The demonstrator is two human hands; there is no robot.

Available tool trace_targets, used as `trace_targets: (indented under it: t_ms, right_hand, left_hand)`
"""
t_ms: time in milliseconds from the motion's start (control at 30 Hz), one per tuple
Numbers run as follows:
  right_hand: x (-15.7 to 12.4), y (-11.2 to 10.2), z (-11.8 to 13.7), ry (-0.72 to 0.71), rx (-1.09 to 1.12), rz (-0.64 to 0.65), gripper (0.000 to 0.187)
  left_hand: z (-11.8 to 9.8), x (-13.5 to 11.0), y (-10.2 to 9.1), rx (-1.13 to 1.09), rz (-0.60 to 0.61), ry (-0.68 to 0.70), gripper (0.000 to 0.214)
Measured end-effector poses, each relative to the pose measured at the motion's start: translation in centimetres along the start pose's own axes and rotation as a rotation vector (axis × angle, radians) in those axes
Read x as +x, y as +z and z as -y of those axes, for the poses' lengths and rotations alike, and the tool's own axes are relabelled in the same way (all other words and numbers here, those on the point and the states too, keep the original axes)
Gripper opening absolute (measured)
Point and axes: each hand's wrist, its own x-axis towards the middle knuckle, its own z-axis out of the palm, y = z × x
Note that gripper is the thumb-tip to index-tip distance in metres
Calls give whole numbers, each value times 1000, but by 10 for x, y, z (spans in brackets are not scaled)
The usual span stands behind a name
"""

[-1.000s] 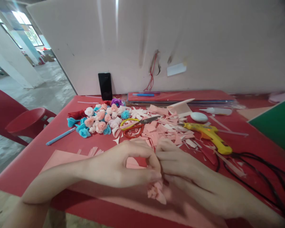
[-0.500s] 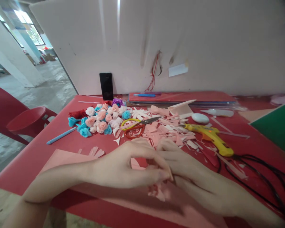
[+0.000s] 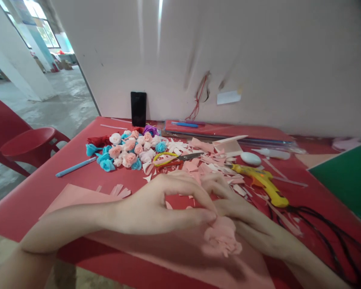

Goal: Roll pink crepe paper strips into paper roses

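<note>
Both my hands meet over the near edge of a red table [image 3: 42,188]. My left hand [image 3: 159,206] pinches thumb and forefinger on the top of a pink crepe-paper flower [image 3: 221,237]. Just right of it, my right hand [image 3: 231,200] curls its fingers against the same flower from behind. The flower hangs a little above a pink paper sheet [image 3: 78,194] that lies under my forearms.
Beyond my hands lie pink paper scraps [image 3: 204,162], scissors [image 3: 171,157], a heap of small paper roses [image 3: 129,150], a blue pen [image 3: 75,166], a yellow glue gun [image 3: 263,178] with black cord [image 3: 321,224], a white oval object [image 3: 250,158] and a phone [image 3: 138,108] leaning on the wall. A red chair [image 3: 21,144] stands left.
The pink flower has come out from under my hands and now shows larger and further right. My left thumb and forefinger have shifted right along it. The view has tilted slightly.
</note>
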Motion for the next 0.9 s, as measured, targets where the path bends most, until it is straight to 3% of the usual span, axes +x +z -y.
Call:
trace_targets:
  t_ms: [167,467,700,900]
  right_hand:
    - [1,1,-2,-19,36,-18,38]
    - [4,3,-2,84,44,-3,44]
    - [3,2,-6,121,23,31,38]
    - [0,3,-4,111,-1,15,40]
  left_hand:
    - [-1,0,0,-63,4,15,12]
    - [1,1,0,-52,-32,-21,11]
    - [-1,0,3,-91,-30,-162,17]
    - [-2,2,4,-22,-65,-201,17]
